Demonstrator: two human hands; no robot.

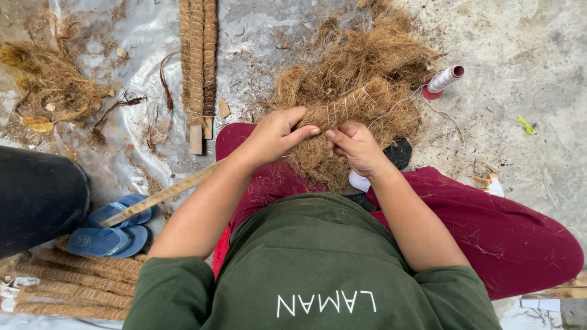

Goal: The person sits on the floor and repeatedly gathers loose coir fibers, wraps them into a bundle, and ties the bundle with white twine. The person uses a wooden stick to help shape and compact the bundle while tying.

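My left hand (276,132) and my right hand (354,145) meet over a wooden stick (160,196) that is being covered in brown coconut fibre. Both hands press the fibre wrap (348,107) against the stick, fingertips almost touching. White thread winds around the wrapped part and runs off to a white thread spool (444,79) with a red base, lying to the right. A loose heap of fibre (361,58) lies just beyond my hands. The stick's bare end slants down to the left past my forearm.
Three finished fibre-wrapped sticks (197,61) lie side by side at top centre, more (73,278) at bottom left. Blue flip-flops (110,229) and another person's dark-clothed leg (36,195) are at left. Another fibre clump (55,79) sits top left on a plastic sheet (140,36).
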